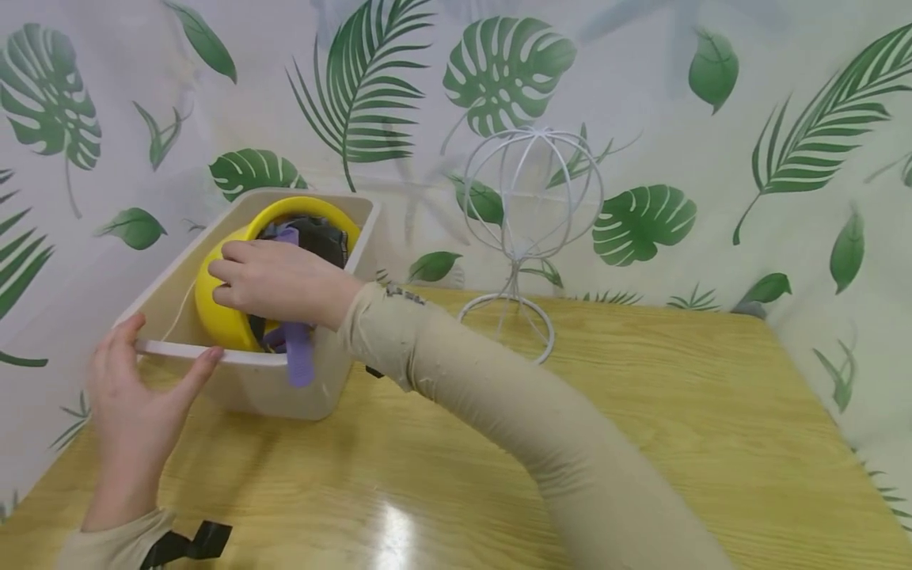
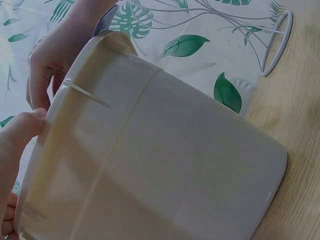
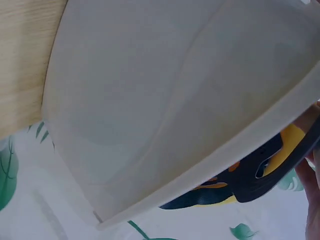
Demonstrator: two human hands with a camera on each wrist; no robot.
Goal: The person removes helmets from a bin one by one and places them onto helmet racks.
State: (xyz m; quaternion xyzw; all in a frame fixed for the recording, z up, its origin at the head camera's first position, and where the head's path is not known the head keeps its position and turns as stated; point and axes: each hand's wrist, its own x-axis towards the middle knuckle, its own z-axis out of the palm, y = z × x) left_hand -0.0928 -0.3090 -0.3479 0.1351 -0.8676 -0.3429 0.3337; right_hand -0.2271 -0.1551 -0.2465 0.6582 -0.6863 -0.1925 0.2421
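Observation:
A yellow helmet (image 1: 214, 309) sits on its side in a pale plastic bin (image 1: 285, 392), its dark lining facing right. From it a purple strap (image 1: 299, 356) hangs over the bin's near rim. My right hand (image 1: 274, 277) reaches over the bin with curled fingers and grips the helmet; the hand covers part of the shell. In the right wrist view, dark webbing (image 3: 240, 175) with orange patches shows past the rim. My left hand (image 1: 142, 396) holds the bin's near left corner, thumb on the front rim and fingers at the side.
Right of the bin stands a white wire stand (image 1: 516, 257) with a globe-shaped top and a ring base. A leaf-patterned sheet (image 1: 641, 119) hangs behind the wooden table (image 1: 463, 475). Black tape (image 1: 210, 540) sticks out from my left cuff.

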